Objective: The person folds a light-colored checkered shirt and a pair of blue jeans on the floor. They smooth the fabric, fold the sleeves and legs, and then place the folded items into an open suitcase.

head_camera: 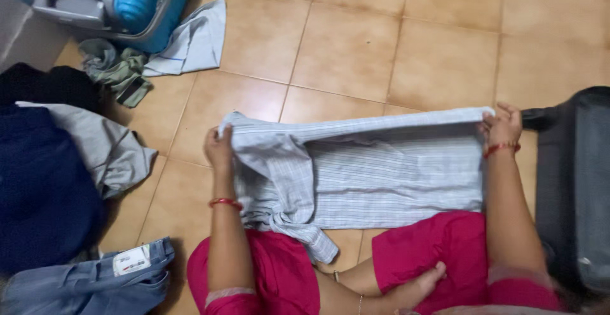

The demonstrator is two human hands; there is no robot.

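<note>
Pale grey checked shirt [381, 175] lies stretched across the tiled floor [381, 48], the left hand [218, 150] and right hand [503, 124] each pinching a far corner. A blue suitcase [108, 0] stands at the floor's far left; jeans [95, 280] lie near left; a dark bag [575, 181] flanks the right.

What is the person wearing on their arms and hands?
Both forearms are bare. The left hand has a red bangle round its wrist. The right hand has a red bangle too. Higher up, each arm ends in a short bright pink sleeve with a pale edge. No gloves or rings show.
</note>
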